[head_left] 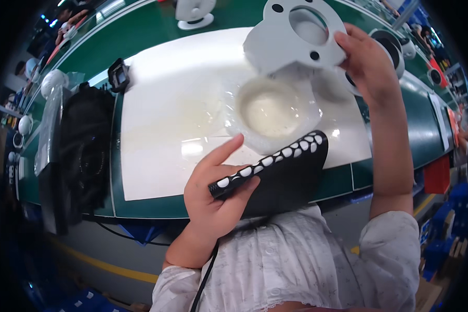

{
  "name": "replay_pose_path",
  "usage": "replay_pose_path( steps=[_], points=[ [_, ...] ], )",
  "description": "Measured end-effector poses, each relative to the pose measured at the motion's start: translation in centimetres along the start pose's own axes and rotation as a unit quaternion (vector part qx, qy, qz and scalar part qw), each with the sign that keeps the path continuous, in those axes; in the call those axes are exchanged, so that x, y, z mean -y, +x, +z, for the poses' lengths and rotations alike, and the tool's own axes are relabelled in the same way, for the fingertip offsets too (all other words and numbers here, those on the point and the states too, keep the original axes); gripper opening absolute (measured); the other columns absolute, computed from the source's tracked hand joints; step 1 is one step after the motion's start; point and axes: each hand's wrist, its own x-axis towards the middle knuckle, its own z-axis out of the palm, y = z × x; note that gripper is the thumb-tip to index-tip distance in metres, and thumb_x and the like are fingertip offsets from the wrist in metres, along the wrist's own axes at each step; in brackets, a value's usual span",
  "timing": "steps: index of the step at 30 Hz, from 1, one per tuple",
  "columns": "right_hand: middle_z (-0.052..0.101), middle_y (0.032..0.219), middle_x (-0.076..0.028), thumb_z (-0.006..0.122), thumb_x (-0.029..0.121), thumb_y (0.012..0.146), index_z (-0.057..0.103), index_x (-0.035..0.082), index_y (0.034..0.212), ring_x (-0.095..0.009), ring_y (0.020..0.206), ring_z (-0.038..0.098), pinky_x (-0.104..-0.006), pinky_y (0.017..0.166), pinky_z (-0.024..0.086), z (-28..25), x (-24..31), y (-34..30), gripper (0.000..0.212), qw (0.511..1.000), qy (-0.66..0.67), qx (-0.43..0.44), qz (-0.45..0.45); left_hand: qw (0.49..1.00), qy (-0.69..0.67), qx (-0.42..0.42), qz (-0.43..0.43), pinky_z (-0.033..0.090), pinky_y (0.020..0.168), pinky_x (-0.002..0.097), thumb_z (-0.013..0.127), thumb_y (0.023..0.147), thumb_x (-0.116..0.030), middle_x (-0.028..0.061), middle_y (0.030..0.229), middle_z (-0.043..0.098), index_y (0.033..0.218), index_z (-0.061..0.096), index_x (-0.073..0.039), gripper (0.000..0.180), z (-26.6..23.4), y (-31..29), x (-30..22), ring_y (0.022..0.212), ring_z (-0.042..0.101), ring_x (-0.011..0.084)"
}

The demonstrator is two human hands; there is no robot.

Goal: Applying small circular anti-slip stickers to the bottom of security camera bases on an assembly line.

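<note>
My left hand [211, 195] grips a black flat panel [291, 179] between thumb and fingers, with its index finger stretched out. White oval spots run along the panel's upper edge; I cannot make out its kind. At the upper right, my right hand [366, 60] holds a pale grey plate [291, 54] by its right edge, raised and tilted. This plate has a large round hole and several black round spots. Below it, a round white part wrapped in clear plastic [270, 112] lies on the white mat [161, 130]; the plate hides some of its far side.
A black bag [83, 151] and a small black device [118, 75] are at the left of the green table [151, 208]. A white device on a round base [195, 18] stands at the back. A red bin [437, 176] is at the right, and people are visible far left.
</note>
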Motion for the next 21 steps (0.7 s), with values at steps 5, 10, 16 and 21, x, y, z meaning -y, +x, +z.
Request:
replay_pose_path(
  steps=[5, 10, 16, 21],
  points=[
    [0.057, 0.073, -0.007, 0.05, 0.013, 0.076, 0.052, 0.005, 0.076, -0.024, 0.069, 0.056, -0.0323, 0.062, 0.047, -0.6, -7.8, 12.0, 0.008, 0.691, -0.64, -0.119, -0.316, 0.999, -0.015, 0.003, -0.031, 0.045, 0.073, 0.0295, 0.066, 0.063, 0.008, 0.0201, 0.101, 0.056, 0.09, 0.048, -0.001, 0.033, -1.6, 0.1, -0.1, 0.088, 0.057, 0.0238],
    [0.059, 0.09, -0.011, 0.04, 0.013, 0.08, 0.057, 0.004, 0.084, -0.03, 0.08, 0.058, -0.0416, 0.066, 0.047, -3.6, -14.9, 19.0, 0.019, 0.669, -0.739, -0.065, -0.043, 0.995, -0.04, -0.01, -0.091, 0.045, 0.073, 0.0295, 0.065, 0.064, 0.007, 0.0156, 0.099, 0.058, 0.089, 0.052, -0.003, 0.03, -2.3, -0.4, 0.1, 0.087, 0.057, 0.0238],
    [0.059, 0.092, -0.016, 0.046, 0.015, 0.079, 0.057, 0.004, 0.093, -0.031, 0.091, 0.054, -0.0408, 0.076, 0.043, 4.2, -9.9, 18.8, 0.021, 0.655, -0.748, 0.091, -0.057, 0.985, -0.104, 0.025, -0.134, 0.044, 0.075, 0.0274, 0.062, 0.066, 0.007, 0.0123, 0.097, 0.058, 0.091, 0.055, 0.0, 0.027, -2.1, -0.4, 0.3, 0.088, 0.057, 0.021],
    [0.05, 0.113, -0.015, 0.039, 0.041, 0.085, 0.037, 0.005, 0.123, -0.027, 0.102, 0.049, -0.0358, 0.087, 0.036, 14.2, -9.2, 18.0, 0.053, 0.744, -0.651, 0.149, -0.039, 0.985, -0.092, 0.021, -0.147, 0.043, 0.076, 0.0263, 0.062, 0.068, 0.005, 0.011, 0.096, 0.058, 0.094, 0.056, -0.001, 0.027, -2.5, -0.1, -0.1, 0.088, 0.056, 0.0194]
  ],
)
